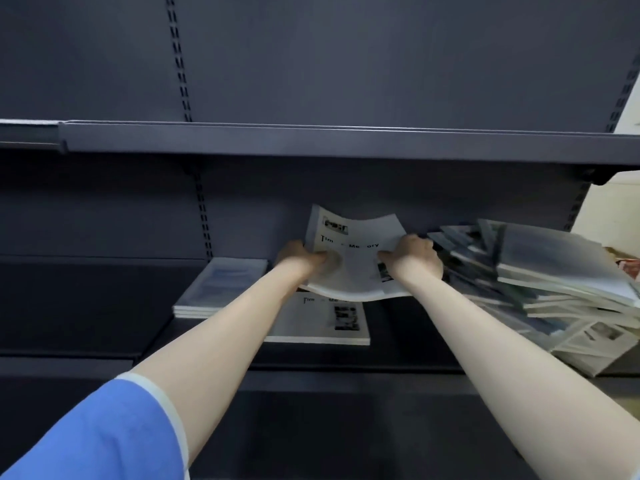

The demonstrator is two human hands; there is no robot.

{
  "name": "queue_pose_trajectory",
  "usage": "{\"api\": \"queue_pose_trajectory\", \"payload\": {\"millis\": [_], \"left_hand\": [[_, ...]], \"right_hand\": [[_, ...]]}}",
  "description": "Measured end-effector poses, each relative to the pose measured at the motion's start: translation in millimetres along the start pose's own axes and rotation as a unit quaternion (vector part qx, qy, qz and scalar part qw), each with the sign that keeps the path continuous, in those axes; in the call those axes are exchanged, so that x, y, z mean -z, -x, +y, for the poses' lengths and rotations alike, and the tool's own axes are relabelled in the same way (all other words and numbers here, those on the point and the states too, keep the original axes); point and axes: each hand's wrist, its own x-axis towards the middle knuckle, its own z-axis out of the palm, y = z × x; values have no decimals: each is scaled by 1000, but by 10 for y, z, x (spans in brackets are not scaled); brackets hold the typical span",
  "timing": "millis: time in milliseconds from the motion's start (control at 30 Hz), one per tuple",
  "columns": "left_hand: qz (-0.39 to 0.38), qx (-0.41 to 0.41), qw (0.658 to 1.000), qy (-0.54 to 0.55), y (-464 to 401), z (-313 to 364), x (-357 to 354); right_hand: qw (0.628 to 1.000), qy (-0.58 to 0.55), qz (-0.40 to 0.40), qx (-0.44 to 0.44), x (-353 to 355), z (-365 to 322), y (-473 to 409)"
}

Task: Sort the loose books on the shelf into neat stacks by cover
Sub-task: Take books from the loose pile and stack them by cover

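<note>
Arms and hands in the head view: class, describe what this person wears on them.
Both forearms are bare. The left arm shows a short blue sleeve with a pale edge. The left hand and right hand are ungloved.

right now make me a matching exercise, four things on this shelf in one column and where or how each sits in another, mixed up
Things:
1. white book
2. blue-cover stack
3. white-cover stack
4. messy pile

States:
A. heaped untidily at the right end of the shelf
B. lying flat right under the held book
C. bent, held in the left hand and right hand
D. neat, leftmost on the shelf

Pairs: 1-C, 2-D, 3-B, 4-A
</note>
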Motion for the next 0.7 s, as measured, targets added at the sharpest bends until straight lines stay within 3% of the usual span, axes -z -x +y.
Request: {"api": "queue_pose_trajectory", "payload": {"millis": [433, 700], "left_hand": [[-11, 44, 999, -21, -6, -943, 152], [7, 41, 993, -107, -32, -1321, 84]], "right_hand": [[998, 27, -58, -29, -947, -162, 309], [996, 35, -75, -36, -1346, -67, 381]]}}
